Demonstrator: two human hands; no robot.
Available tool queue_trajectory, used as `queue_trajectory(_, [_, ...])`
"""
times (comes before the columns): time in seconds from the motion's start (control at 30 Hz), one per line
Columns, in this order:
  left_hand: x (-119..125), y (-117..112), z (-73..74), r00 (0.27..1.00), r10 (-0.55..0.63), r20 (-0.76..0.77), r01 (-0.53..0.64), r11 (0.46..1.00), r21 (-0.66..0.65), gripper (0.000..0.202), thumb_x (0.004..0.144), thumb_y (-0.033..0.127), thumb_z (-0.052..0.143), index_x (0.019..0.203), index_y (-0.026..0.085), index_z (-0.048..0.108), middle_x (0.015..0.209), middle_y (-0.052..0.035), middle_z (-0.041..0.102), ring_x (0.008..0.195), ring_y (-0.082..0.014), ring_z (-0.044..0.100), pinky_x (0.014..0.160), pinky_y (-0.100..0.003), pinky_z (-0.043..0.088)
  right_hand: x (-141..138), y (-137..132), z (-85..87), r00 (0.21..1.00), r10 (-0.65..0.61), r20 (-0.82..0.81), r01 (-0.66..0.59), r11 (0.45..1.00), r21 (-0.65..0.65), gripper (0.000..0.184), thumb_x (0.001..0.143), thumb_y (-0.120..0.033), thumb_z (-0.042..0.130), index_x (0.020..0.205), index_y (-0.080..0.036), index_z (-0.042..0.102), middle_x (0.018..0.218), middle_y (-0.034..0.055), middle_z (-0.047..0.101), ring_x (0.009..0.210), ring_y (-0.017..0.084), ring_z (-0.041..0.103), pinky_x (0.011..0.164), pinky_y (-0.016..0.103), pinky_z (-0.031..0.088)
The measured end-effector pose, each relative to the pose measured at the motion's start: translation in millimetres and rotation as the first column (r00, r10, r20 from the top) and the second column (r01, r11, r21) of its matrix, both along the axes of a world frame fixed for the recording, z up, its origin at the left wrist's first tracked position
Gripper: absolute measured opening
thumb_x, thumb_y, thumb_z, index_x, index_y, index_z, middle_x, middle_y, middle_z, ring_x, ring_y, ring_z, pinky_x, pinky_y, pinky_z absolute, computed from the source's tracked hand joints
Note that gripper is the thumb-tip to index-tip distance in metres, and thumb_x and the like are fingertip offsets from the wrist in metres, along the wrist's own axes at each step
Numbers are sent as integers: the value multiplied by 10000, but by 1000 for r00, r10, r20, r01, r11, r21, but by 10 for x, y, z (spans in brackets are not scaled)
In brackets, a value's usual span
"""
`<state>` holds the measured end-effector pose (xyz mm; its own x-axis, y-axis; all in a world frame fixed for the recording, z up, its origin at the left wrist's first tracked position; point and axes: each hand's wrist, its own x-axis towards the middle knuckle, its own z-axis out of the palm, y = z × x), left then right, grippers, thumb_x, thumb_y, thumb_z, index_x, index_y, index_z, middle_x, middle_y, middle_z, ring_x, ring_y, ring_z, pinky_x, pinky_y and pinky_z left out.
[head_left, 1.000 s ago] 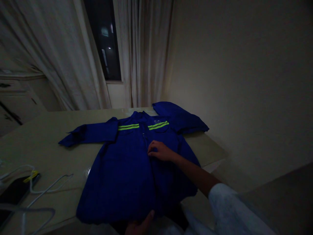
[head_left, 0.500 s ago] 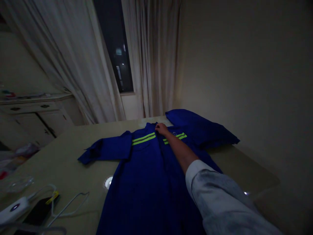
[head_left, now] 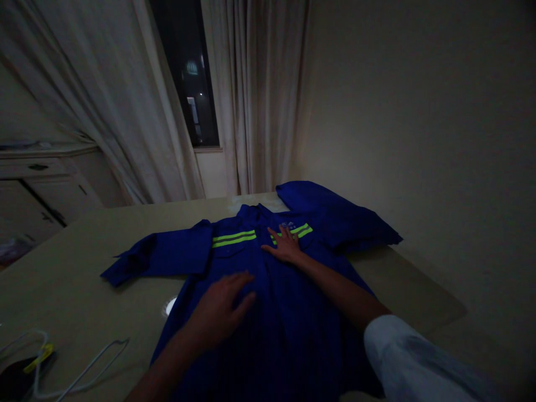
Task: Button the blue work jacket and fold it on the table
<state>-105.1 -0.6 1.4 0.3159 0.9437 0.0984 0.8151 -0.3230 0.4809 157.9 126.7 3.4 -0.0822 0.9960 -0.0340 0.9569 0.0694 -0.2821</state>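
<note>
A blue work jacket (head_left: 251, 335) with yellow-green stripes across the chest lies spread out, front side up, its collar at the far end. One sleeve reaches out to the left, the other to the back right. My right hand (head_left: 285, 244) rests on the right chest by the stripe, fingers spread and flat on the cloth. Over the lower left front is my left hand (head_left: 220, 307), slightly blurred, thumb apart from the fingers and nothing held. Whether it touches the jacket I cannot tell.
The jacket lies on a pale table (head_left: 92, 312). At the near left are a white cable (head_left: 96, 368) and a dark object (head_left: 19, 379) with a yellow tag. Curtains (head_left: 268, 100) hang behind, and a wall (head_left: 410, 139) borders the right side.
My right hand has left the collar opening and come down onto the right chest, its fingers now spread. My left hand has entered over the jacket front. The view has shifted slightly right.
</note>
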Motion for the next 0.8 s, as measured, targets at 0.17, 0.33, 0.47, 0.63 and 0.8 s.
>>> queue_trajectory(0.17, [17,1111,20,929,186,-319,-166,982,87,764,938,735,460,1602,359,410,1723,-92,289,1569,-481,213,1199,-789,57,-20,257,-126,1000,4,-7,-4,1000,10,915,871,-915,399,1631,-409,344,1740,107,230,1593,448,118,1208,700,12])
queue_trajectory(0.33, [-82,1664,-242,905,207,-373,-201,978,53,836,912,838,338,1625,403,330,1737,-95,242,1572,-497,181,1162,-823,83,-15,587,-174,1000,12,-17,-12,999,36,920,859,-925,402,1625,-417,353,1738,108,235,1589,458,120,1194,724,32])
queue_trajectory(0.47, [-112,1928,-201,905,203,-374,-203,978,41,814,914,833,335,1616,420,343,1742,-89,227,1575,-503,163,1137,-849,93,-77,915,-153,1000,-9,-2,9,1000,27,919,865,-923,390,1627,-411,354,1744,107,215,1589,469,101,1185,734,43])
queue_trajectory(0.63, [-116,2213,-195,903,215,-373,-221,975,26,830,906,846,318,1619,421,335,1746,-84,216,1577,-500,157,1123,-869,75,-113,1173,-177,1000,-22,10,22,999,25,895,884,-904,383,1630,-412,346,1746,102,212,1586,468,113,1183,732,45])
queue_trajectory(0.8, [-115,2232,-222,907,219,-360,-214,975,52,811,918,833,313,1612,416,354,1736,-82,259,1570,-497,176,1107,-880,92,-126,1154,-117,999,-26,-29,29,995,98,759,986,-732,435,1629,-335,374,1722,117,278,1581,412,177,1211,683,86])
